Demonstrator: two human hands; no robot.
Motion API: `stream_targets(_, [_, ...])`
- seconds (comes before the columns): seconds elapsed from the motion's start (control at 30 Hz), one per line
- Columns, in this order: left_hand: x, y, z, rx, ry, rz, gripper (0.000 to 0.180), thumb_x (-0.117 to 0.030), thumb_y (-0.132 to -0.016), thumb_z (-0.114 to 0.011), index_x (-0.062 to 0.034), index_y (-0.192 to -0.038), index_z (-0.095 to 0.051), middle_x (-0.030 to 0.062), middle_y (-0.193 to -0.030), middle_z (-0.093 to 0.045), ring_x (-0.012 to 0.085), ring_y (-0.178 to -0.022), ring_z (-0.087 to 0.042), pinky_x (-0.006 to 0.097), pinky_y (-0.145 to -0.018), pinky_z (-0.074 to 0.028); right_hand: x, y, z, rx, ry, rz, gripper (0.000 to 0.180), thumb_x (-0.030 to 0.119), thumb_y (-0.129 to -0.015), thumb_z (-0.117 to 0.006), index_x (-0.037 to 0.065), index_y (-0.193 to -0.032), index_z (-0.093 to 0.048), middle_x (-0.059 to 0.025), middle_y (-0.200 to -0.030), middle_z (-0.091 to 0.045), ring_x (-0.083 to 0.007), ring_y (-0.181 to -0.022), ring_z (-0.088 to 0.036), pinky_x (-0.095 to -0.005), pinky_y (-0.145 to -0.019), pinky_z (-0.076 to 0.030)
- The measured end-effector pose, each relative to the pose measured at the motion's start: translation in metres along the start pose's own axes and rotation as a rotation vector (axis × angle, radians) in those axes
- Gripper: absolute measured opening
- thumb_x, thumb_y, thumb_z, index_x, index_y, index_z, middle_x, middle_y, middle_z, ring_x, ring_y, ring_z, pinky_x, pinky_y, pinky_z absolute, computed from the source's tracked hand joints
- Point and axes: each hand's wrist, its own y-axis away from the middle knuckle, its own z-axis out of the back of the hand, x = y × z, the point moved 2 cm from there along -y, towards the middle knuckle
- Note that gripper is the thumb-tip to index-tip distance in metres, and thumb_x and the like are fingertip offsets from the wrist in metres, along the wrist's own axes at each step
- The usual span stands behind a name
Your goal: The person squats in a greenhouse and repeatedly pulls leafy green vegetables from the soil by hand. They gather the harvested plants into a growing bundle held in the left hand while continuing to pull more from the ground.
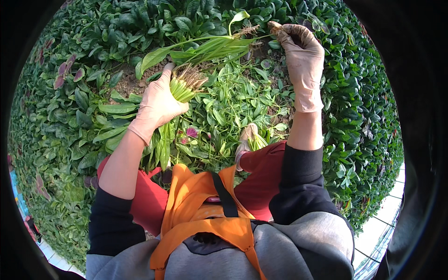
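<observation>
My gloved left hand [157, 103] is wrapped round a bunch of leafy greens [183, 88], likely spinach. Their pale stems and brown roots stick up past my thumb, while the long leaves hang below my palm. More uprooted greens [214, 49] lie just beyond, roots pointing right. At the upper right, my right hand [301, 51], in a thin glove with soiled fingertips, pinches thumb and fingers together. A thin stem [265, 36] runs from those roots to the pinch; its end is hidden by the fingers.
Dense dark-green leafy plants [359, 107] surround me, with some purple-leaved ones [65, 70] at left. Loose leaves and small weeds [233, 100] cover the soil between my hands. My shoe [242, 148] is beside a small bundle of pale stems [256, 140]. An orange apron [200, 228] covers my lap.
</observation>
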Motion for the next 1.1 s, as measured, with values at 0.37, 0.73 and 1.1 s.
stream_targets(0.37, [-0.005, 0.003, -0.005, 0.066, -0.039, 0.000, 0.100, -0.027, -0.063, -0.078, -0.0117, -0.148, -0.028, 0.0210, -0.098, -0.068, 0.0365, -0.089, -0.067, 0.041, -0.087, -0.053, -0.006, 0.022, -0.024, 0.446, 0.001, 0.096, 0.033, -0.008, -0.080, -0.069, 0.010, -0.108, -0.073, -0.0046, -0.098, -0.074, -0.0122, -0.086, -0.069, -0.0257, -0.079, -0.056])
stream_targets(0.73, [-0.003, 0.004, -0.002, 0.067, -0.055, 0.058, 0.102, -0.025, -0.062, -0.078, -0.0128, -0.149, -0.026, 0.0200, -0.099, -0.068, 0.0361, -0.090, -0.067, 0.041, -0.089, -0.053, 0.011, 0.007, -0.009, -0.093, 0.022, 0.116, 0.030, 0.020, -0.082, -0.080, 0.003, -0.106, -0.072, -0.0095, -0.100, -0.072, -0.0152, -0.090, -0.068, -0.0259, -0.084, -0.053])
stream_targets(1.1, [-0.002, 0.003, 0.001, 0.026, 0.075, 0.031, 0.105, -0.024, -0.062, -0.078, -0.0160, -0.152, -0.023, 0.0181, -0.101, -0.069, 0.0329, -0.090, -0.068, 0.037, -0.088, -0.054, 0.003, 0.004, -0.018, -0.166, -0.202, -0.182, 0.025, 0.026, -0.092, -0.070, 0.002, -0.098, -0.069, -0.0056, -0.094, -0.072, -0.0101, -0.085, -0.066, -0.0239, -0.075, -0.051])
